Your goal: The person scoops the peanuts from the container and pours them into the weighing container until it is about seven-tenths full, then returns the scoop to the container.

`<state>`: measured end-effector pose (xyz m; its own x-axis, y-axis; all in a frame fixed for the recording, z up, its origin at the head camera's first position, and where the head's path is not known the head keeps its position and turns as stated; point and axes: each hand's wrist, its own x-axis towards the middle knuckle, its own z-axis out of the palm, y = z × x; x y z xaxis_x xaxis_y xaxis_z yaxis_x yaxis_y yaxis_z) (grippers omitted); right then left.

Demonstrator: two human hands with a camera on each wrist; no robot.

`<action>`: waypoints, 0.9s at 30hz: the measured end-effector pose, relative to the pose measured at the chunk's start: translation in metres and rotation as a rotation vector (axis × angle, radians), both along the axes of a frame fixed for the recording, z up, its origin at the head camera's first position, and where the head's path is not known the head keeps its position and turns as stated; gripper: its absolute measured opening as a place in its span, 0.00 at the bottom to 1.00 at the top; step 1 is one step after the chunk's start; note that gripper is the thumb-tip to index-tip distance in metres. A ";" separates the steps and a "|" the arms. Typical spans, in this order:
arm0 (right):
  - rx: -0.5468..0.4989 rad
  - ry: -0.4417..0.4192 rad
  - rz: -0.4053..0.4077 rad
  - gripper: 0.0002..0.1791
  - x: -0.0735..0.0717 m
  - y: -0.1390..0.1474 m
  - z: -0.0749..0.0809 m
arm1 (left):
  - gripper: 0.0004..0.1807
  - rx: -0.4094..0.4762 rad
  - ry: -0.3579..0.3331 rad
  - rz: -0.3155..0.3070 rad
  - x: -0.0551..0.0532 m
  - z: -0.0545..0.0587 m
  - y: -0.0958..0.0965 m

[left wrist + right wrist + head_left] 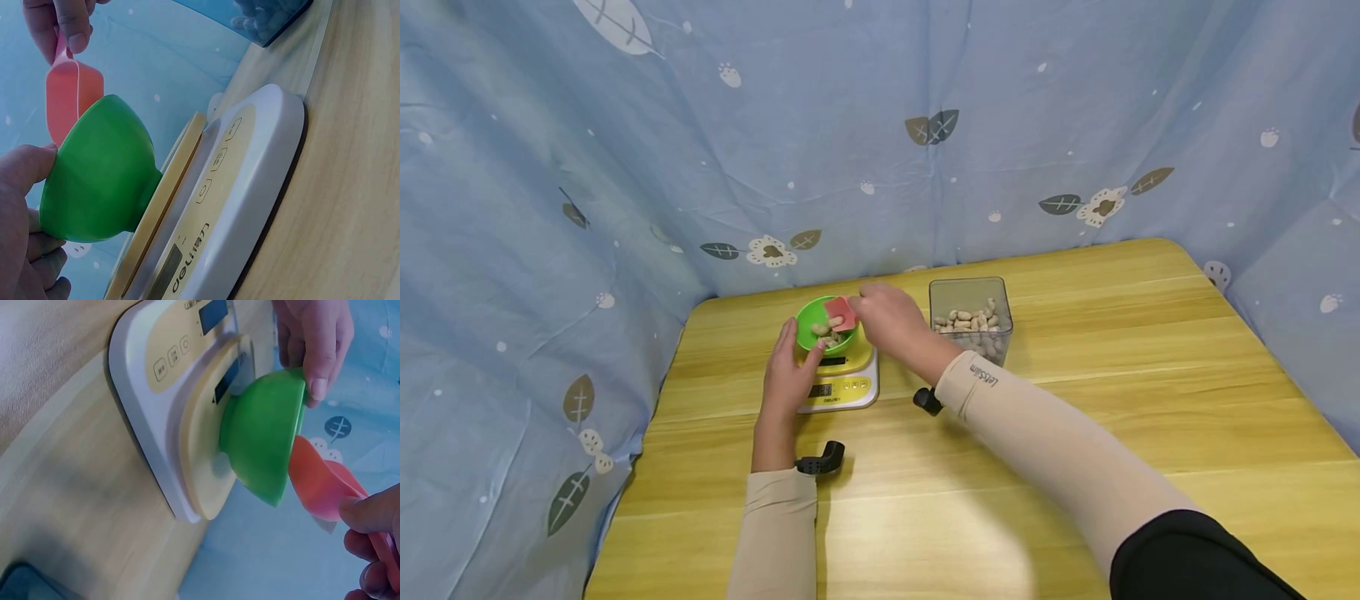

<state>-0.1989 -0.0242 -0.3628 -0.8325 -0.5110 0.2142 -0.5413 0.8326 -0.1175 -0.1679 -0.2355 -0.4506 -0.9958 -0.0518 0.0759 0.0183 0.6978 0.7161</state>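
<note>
A green bowl point(806, 320) with several unshelled peanuts point(831, 340) in it stands on the yellow platform of a kitchen scale point(858, 385). My left hand point(786, 375) holds the bowl by its side, thumb at the rim and the other fingers around the wall, as the left wrist view point(25, 181) has it. My right hand point(891, 323) grips the handle of a pink scoop point(322, 481). The scoop tilts over the bowl's rim, and a peanut point(836, 322) shows at its mouth in the head view.
Right of the scale is a clear square container point(970, 292) holding many unshelled peanuts. The wooden table point(1112, 333) ends at a blue patterned curtain point(865, 125) behind and at the sides. A black wrist camera point(823, 458) juts from each wrist.
</note>
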 end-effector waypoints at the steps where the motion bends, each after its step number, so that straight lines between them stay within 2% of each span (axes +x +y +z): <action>1: 0.005 0.029 0.007 0.21 0.000 0.001 0.000 | 0.47 0.002 0.000 -0.001 0.000 0.000 0.000; 5: 0.004 0.103 0.030 0.21 0.001 0.005 0.002 | 0.46 0.002 0.004 -0.009 0.000 0.000 -0.001; 12: -0.024 0.113 0.023 0.18 -0.001 0.017 0.008 | 0.46 0.014 -0.001 -0.007 0.000 0.002 -0.001; 17: -0.108 0.061 0.029 0.14 -0.002 0.033 0.015 | 0.45 0.010 0.014 -0.009 0.000 0.004 -0.001; 23: -0.218 -0.005 0.013 0.15 0.001 0.066 0.029 | 0.44 -0.008 0.063 -0.009 0.003 0.015 0.006; 27: -0.246 -0.042 -0.037 0.18 0.007 0.094 0.038 | 0.44 0.008 0.101 -0.052 0.006 0.024 0.017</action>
